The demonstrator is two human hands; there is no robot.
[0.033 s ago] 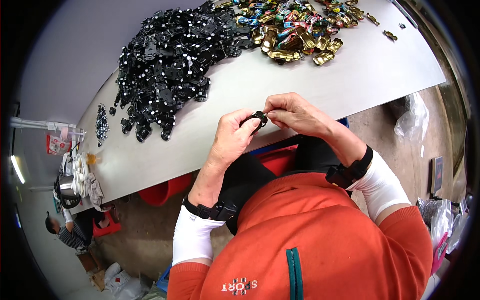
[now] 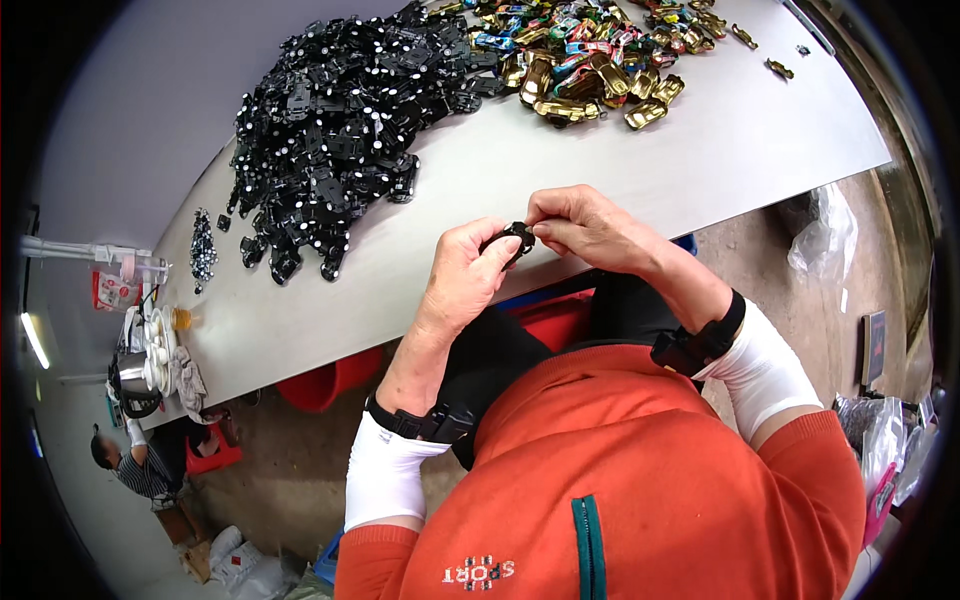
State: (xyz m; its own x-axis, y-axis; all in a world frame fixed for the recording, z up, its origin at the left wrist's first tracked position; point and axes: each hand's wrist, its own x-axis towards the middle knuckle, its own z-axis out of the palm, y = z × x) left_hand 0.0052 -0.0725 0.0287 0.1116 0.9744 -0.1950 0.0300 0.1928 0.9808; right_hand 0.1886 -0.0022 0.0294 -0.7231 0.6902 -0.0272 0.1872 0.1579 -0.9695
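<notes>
Over the table's near edge, my left hand (image 2: 464, 268) is closed around a small black toy car chassis (image 2: 521, 236), thumb pressed on top. My right hand (image 2: 585, 228) pinches at the chassis's right end; whatever lies between those fingertips is too small to make out. Beyond my hands, to the left, rises a big heap of black toy car chassis (image 2: 340, 130) dotted with white. A pile of gold and multicoloured toy car bodies (image 2: 600, 75) lies at the far middle. Small shiny parts (image 2: 203, 250) form a narrow strip at the left.
The pale table (image 2: 560, 165) curves around in front of me. Cups and a cloth (image 2: 188, 378) are at its left end. Red tubs (image 2: 330, 385) stand beneath it. Another person (image 2: 145, 465) sits at the far left. Clear plastic bags (image 2: 825, 235) hang at the right.
</notes>
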